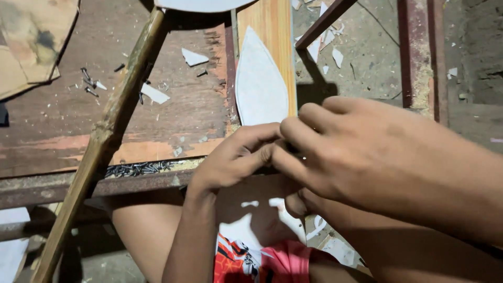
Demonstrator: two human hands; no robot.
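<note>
While fingertips meet, both hands (277, 152) curl

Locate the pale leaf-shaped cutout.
In the head view, the pale leaf-shaped cutout lies centre-top on the wooden plank, just above both hands' fingertips.

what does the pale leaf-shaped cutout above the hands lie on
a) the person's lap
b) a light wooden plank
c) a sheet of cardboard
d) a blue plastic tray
b: the pale pointed cutout lies flat along the light wooden plank, its tip pointing away from the left hand and right hand, which meet at its near end.
</note>
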